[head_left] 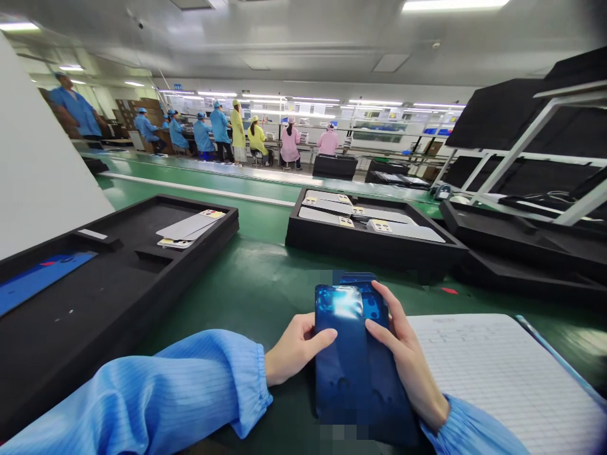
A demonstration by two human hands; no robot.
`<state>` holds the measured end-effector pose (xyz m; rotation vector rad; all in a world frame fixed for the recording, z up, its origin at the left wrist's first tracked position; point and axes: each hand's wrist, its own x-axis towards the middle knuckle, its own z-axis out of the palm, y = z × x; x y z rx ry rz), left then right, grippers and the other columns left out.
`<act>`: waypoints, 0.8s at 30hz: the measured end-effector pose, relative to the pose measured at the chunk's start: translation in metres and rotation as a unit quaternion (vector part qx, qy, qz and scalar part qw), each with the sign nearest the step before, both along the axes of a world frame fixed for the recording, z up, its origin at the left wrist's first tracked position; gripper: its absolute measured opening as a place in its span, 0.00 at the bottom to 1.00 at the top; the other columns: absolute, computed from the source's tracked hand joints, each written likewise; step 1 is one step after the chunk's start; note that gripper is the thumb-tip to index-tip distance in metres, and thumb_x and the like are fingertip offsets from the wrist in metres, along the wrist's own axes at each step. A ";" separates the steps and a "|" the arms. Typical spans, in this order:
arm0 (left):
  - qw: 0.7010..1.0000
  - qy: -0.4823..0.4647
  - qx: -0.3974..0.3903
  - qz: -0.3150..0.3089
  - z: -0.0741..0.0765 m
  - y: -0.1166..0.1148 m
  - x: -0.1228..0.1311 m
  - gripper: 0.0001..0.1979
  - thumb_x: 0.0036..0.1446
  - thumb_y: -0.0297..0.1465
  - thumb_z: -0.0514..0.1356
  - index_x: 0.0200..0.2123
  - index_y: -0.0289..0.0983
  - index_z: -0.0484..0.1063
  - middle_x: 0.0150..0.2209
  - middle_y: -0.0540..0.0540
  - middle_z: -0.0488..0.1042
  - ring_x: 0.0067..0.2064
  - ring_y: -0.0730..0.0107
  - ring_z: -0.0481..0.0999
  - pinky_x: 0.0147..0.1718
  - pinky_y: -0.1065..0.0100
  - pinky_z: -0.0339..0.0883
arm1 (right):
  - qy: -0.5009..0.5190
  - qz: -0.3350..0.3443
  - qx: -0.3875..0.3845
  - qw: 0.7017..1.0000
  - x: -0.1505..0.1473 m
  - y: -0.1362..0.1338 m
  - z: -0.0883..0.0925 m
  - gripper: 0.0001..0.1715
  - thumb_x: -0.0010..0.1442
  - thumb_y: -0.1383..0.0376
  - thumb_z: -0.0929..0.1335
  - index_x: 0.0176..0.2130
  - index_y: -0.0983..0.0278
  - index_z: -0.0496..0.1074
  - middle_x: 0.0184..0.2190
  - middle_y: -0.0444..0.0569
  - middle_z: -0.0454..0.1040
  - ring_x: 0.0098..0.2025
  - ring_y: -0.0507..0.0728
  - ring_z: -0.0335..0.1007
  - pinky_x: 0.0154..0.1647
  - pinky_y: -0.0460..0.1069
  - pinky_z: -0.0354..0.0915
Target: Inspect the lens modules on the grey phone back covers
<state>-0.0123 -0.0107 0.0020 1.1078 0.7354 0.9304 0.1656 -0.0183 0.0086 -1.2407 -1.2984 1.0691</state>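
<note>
My left hand (303,347) is closed on a glossy blue phone back cover (339,360), its thumb across the face and its fingers hidden behind. A second blue phone back cover (379,373) overlaps behind it on the right, fanned out slightly. My right hand (403,351) grips that one, thumb on the front and a finger along the upper edge. Camera cut-outs show near the top of the covers, and bright light reflects off the front one. Both covers are held over the green table (265,272), tops pointing away from me.
A black tray (374,249) beyond my hands holds several pale panels (412,230) with camera holes. On the left, another black tray (190,265) carries pale panels and a blue panel (42,278). An open notebook (502,373) lies right. Black trays (531,246) are stacked farther right.
</note>
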 end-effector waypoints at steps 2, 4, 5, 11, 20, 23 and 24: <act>1.000 0.001 0.009 -0.006 -0.002 0.001 0.000 0.12 0.47 0.38 0.62 0.28 0.33 0.71 0.22 0.53 0.67 0.22 0.81 0.61 0.22 0.77 0.56 | -0.014 -0.011 0.003 1.000 -0.001 -0.001 0.000 0.27 0.58 0.56 0.63 0.57 0.47 0.54 0.60 0.38 0.55 0.58 0.60 0.56 0.56 0.54 0.58; 1.000 0.003 0.014 -0.013 -0.003 0.001 0.001 0.12 0.47 0.37 0.62 0.29 0.33 0.71 0.25 0.51 0.69 0.25 0.79 0.64 0.22 0.77 0.57 | -0.019 -0.009 0.001 1.000 -0.002 -0.002 -0.002 0.27 0.59 0.55 0.62 0.57 0.47 0.54 0.60 0.39 0.55 0.58 0.60 0.56 0.54 0.54 0.60; 1.000 0.007 0.015 -0.016 -0.004 0.001 0.001 0.13 0.47 0.37 0.62 0.30 0.33 0.71 0.27 0.50 0.70 0.26 0.79 0.65 0.22 0.77 0.57 | -0.017 -0.002 0.001 1.000 -0.003 -0.002 -0.003 0.28 0.58 0.55 0.62 0.57 0.47 0.53 0.59 0.39 0.56 0.57 0.60 0.57 0.53 0.53 0.62; 0.994 0.099 0.028 -0.030 -0.010 0.000 0.002 0.15 0.45 0.41 0.62 0.27 0.33 0.68 0.19 0.53 0.66 0.16 0.80 0.61 0.13 0.75 0.51 | -0.041 0.026 0.020 0.999 -0.008 -0.006 -0.004 0.37 0.53 0.58 0.68 0.58 0.50 0.51 0.56 0.46 0.61 0.49 0.60 0.67 0.48 0.53 0.66; 0.977 0.123 0.124 0.122 -0.015 0.009 0.001 0.19 0.42 0.39 0.65 0.27 0.38 0.56 0.22 0.58 0.58 0.24 0.80 0.56 0.24 0.75 0.54 | -0.020 -0.044 0.044 0.998 -0.009 -0.006 0.015 0.50 0.48 0.56 0.70 0.61 0.52 0.41 0.33 0.45 0.73 0.32 0.58 0.73 0.32 0.53 0.71; 0.985 0.087 0.128 0.072 -0.016 0.010 0.005 0.16 0.47 0.40 0.62 0.32 0.36 0.61 0.28 0.53 0.64 0.29 0.77 0.63 0.31 0.72 0.59 | -0.094 -0.086 0.102 0.987 0.002 0.007 0.028 0.53 0.45 0.53 0.71 0.62 0.54 0.43 0.34 0.47 0.73 0.31 0.59 0.73 0.32 0.54 0.70; 0.984 0.090 0.135 0.068 -0.016 0.012 0.006 0.15 0.48 0.40 0.60 0.32 0.35 0.63 0.27 0.52 0.64 0.29 0.77 0.64 0.31 0.71 0.59 | -0.139 -0.096 0.123 0.978 0.006 0.014 0.033 0.52 0.45 0.52 0.70 0.62 0.56 0.44 0.33 0.48 0.73 0.29 0.60 0.72 0.31 0.54 0.70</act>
